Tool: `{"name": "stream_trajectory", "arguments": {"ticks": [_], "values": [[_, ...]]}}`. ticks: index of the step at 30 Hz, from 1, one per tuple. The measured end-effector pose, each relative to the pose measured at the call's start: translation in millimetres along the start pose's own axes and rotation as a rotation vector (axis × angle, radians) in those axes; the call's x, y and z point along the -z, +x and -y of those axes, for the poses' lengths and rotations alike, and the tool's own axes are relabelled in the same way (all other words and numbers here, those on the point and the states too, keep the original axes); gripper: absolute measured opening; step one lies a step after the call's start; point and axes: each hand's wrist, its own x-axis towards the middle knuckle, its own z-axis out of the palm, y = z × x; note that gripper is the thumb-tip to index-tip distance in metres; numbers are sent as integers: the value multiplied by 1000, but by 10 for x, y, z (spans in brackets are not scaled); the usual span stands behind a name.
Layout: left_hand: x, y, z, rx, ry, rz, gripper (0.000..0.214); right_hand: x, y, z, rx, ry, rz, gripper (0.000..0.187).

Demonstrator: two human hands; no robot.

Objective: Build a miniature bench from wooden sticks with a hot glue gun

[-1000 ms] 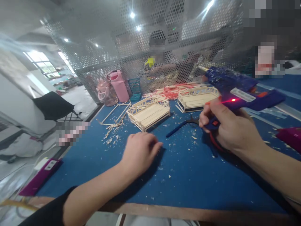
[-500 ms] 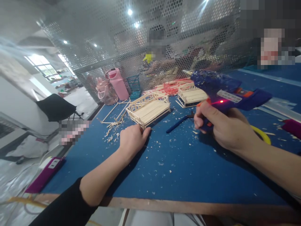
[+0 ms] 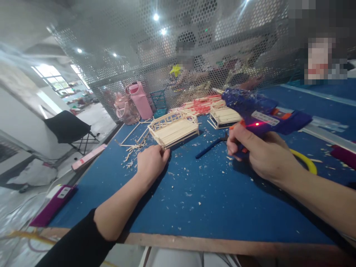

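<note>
No text, brand or number is legible. A white label (image 3: 265, 118) is affixed to the side of the blue glue gun (image 3: 261, 105); its dark printed marks are too small and blurred to read.

Glue gun (image 3: 265, 107) raised R, stick model (image 3: 178, 131) at ctr

Glue gun: dk blue w/ orange bits, pale label, red light lit on side; nozzle aimed far L, tip clear of model. Stick model: pale wood, plank floor, openwork rail along far side, approx. level.
</note>
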Motion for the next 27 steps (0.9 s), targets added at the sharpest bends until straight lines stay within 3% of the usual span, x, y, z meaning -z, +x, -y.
{"name": "stream_trajectory", "arguments": {"ticks": [9,16,21,27], "values": [[-45,26,75,61,-91,-8,33,-114,36,-68,-167,-128,23,44],[-39,0,93,77,-179,-17,31,-206,107,-131,17,-399,241,37],[-47,23,140,69,-233,-6,30,-220,140,-143,100,-588,245,43],[-42,69,267,-26,-319,77,17,-48,113,-112,15,-640,258,47]]}}
